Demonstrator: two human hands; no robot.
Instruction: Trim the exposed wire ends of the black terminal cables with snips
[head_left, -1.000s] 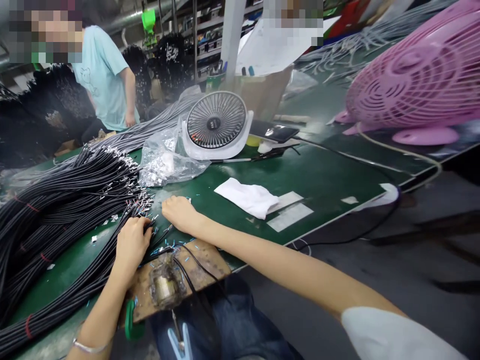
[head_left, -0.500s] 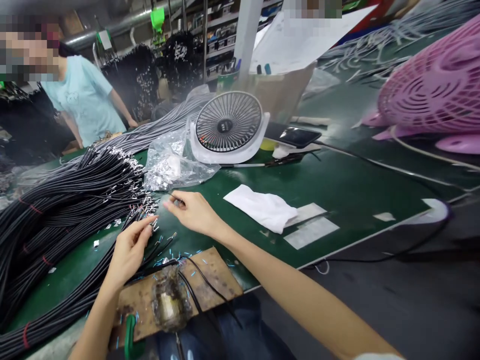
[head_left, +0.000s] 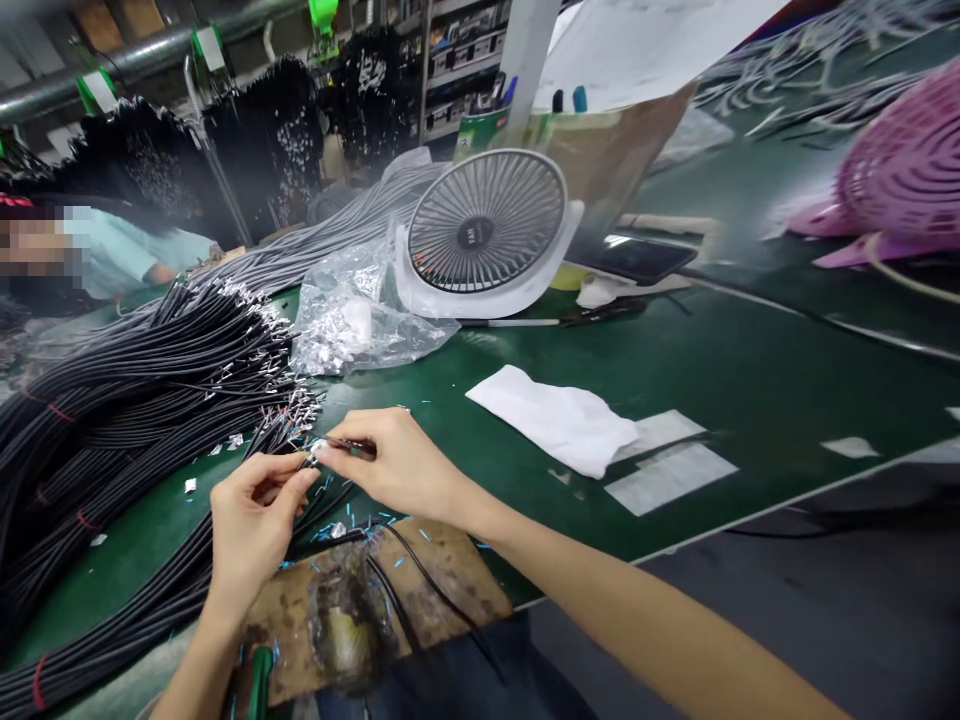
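Note:
My left hand (head_left: 259,510) is closed, thumb and forefinger pinching the end of a black cable. My right hand (head_left: 401,460) is closed around slim dark tweezers (head_left: 354,444) that point left. A small white piece (head_left: 320,450) sits where the tweezer tip meets the left fingertips; its exact shape is too small to make out. Beside and behind my left hand lie thick bundles of black cables (head_left: 142,360), their stripped ends toward me. Under my wrists is a stained wooden board (head_left: 450,575) with a metal device (head_left: 341,625) on it and blue wire scraps around.
A clear plastic bag (head_left: 352,325) of small white parts lies beyond my hands, next to a fan (head_left: 480,235). To the right are a white cloth (head_left: 555,415), paper strips (head_left: 671,475), a phone (head_left: 637,258) and a pink basket (head_left: 907,170). A person (head_left: 127,255) leans at the far left.
My right hand has come down and left to meet my left hand, bringing the tweezers to the cable end. The person at the left has bent lower. The view has shifted slightly.

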